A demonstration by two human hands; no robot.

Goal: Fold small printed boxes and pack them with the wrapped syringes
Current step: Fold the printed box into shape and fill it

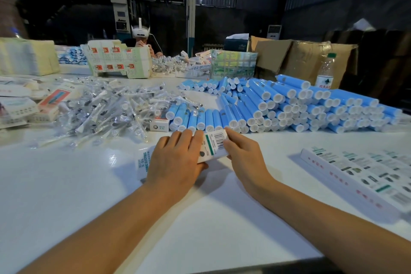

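Observation:
A small white printed box [214,145] with a barcode and a green stripe lies on the white table [89,184] at the centre. My left hand [175,162] covers its left part with fingers laid over the top and thumb under the near edge. My right hand [242,158] holds its right end, thumb and fingers curled round it. Part of the box's printed panel [143,162] sticks out left of my left hand. A heap of clear-wrapped syringes [106,109] lies beyond on the left.
A big pile of blue tubes with white caps [284,107] fills the far right. A row of packed boxes [360,176] lies at the right. Flat box blanks [20,104] sit at the left. A second person [142,38] works across the table, beside cardboard cartons [307,55] and a bottle [325,71].

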